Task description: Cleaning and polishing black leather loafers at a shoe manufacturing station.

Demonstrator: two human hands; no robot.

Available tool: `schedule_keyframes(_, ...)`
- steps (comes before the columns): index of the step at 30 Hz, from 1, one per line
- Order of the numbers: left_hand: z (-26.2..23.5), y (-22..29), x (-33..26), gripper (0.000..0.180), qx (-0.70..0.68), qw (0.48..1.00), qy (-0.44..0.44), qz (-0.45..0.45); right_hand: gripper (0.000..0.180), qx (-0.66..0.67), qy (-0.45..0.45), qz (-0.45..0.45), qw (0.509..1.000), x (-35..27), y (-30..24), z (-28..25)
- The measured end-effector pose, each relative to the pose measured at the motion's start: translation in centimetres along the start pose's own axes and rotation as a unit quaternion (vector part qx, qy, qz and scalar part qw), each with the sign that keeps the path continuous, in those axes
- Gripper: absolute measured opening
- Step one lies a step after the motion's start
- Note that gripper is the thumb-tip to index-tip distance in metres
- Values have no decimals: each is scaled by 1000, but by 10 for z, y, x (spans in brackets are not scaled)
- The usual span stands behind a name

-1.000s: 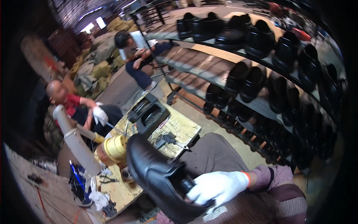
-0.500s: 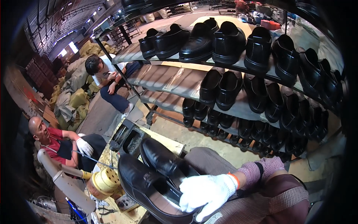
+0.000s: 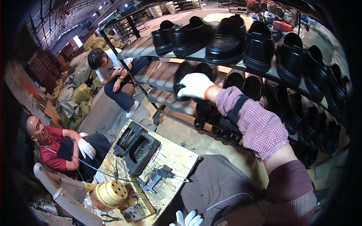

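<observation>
My right hand (image 3: 197, 86), in a white knit glove with an orange cuff, is closed on a pair of black leather shoes (image 3: 182, 73) at the middle shelf of the rack. Part of the pair is hidden behind the glove. To its right, other black shoes (image 3: 252, 88) stand on the same shelf. Low at the bottom edge shows my left hand (image 3: 187, 219), gloved too, its fingers apart over my lap. Only its fingers are in view, and nothing shows in them.
A worktable (image 3: 177, 154) carries a black shoe-shaped holder (image 3: 141, 150), a glue gun (image 3: 158, 180), a brush and pliers (image 3: 112, 218). A yellow-headed lamp (image 3: 113, 192) stands over its near left. Two people sit at left. Black shoes (image 3: 226, 41) line the top shelf.
My right hand has gone from over my lap up and forward to the middle shelf, taking the pair of shoes off the table's edge. My left hand has come into view below.
</observation>
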State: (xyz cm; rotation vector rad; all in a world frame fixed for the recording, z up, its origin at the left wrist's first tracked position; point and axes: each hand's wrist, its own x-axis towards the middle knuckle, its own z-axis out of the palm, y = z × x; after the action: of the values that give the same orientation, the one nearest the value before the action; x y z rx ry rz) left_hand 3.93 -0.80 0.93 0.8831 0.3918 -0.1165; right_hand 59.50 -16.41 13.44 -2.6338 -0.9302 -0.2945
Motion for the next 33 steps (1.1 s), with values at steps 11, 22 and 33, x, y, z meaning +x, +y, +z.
schedule_keyframes(11,-10,16,30,81,-111,992,27,-46,67,-232,399,-150,874,40,-103,-97)
schedule_keyframes(22,-3,7,20,84,-120,993,-14,-4,56,-113,80,159,978,122,-49,-151)
schedule_keyframes(33,55,51,6,110,-108,983,-63,132,50,-8,-206,-342,917,-222,-225,-152)
